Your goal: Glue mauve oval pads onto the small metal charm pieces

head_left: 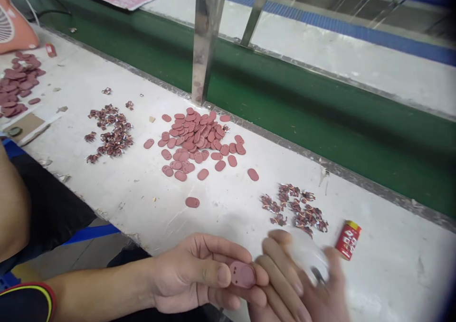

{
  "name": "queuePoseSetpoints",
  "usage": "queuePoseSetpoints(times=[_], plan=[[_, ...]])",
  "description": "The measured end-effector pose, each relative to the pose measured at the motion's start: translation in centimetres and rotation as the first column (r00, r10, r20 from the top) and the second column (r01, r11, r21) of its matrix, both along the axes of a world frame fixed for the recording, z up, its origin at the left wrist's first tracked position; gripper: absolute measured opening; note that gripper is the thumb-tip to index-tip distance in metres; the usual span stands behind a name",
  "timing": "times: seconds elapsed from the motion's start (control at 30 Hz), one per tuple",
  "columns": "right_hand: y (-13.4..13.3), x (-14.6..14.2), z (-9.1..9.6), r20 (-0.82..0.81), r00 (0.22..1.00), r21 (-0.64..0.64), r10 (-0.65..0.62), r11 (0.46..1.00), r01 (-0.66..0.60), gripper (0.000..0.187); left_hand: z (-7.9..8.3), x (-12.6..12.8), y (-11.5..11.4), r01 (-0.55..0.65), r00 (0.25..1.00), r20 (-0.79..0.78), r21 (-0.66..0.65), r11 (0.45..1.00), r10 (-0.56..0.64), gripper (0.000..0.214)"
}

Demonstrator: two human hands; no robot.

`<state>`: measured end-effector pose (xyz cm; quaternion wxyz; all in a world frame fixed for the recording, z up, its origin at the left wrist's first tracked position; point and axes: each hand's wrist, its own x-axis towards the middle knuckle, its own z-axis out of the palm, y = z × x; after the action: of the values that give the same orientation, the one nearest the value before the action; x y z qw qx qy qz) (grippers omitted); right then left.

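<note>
My left hand [199, 269] pinches a small reddish-brown oval plate [242, 274] between thumb and fingers, low in the frame over the table's near edge. My right hand [302, 284] sits just right of it, fingers curled around a blurred white object [308, 258] with a dark tip. A heap of the same oval plates [195, 139] lies on the white worktable [142, 194] ahead. One lone oval plate [192, 202] lies nearer to me. Small dark red wired parts [297, 208] form a cluster just beyond my right hand.
A red cylinder [348, 240] lies right of my hands. A second cluster of wired parts [110, 132] lies at the left, and more oval plates [17, 84] at the far left. A metal post [204, 42] stands behind the heap, with a green belt [320, 118] beyond.
</note>
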<state>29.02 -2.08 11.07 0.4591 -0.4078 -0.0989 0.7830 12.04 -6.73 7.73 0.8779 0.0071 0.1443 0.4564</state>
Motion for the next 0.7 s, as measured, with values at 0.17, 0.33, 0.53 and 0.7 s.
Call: queuePoseSetpoints(times=[0.17, 0.33, 0.53, 0.7], plan=[[2.9, -4.4, -3.8, -0.199, 0.98, -0.029, 0.011, 0.999, -0.017, 0.042, 0.1, -1.9, 0.0, -0.121, 0.986, -0.122, -0.03, 0.992, 0.116, 0.025], [1.9, -4.5, -4.7, 0.044, 0.996, 0.008, 0.078, 0.997, -0.079, 0.063, 0.3, -3.6, 0.2, -0.161, 0.965, -0.227, -0.106, 0.981, 0.133, 0.022], [-2.2, 1.2, -2.4, 0.765, 0.636, 0.006, 0.095, 0.988, -0.154, 0.053, 0.1, -3.8, 0.7, -0.158, 0.959, -0.26, -0.152, 0.976, 0.114, 0.023], [-1.6, 5.1, -4.8, 0.989, 0.132, 0.096, -0.062, 0.957, -0.274, 0.033, 0.0, -2.5, 0.9, -0.099, 0.967, -0.248, -0.165, 0.981, 0.056, 0.022]])
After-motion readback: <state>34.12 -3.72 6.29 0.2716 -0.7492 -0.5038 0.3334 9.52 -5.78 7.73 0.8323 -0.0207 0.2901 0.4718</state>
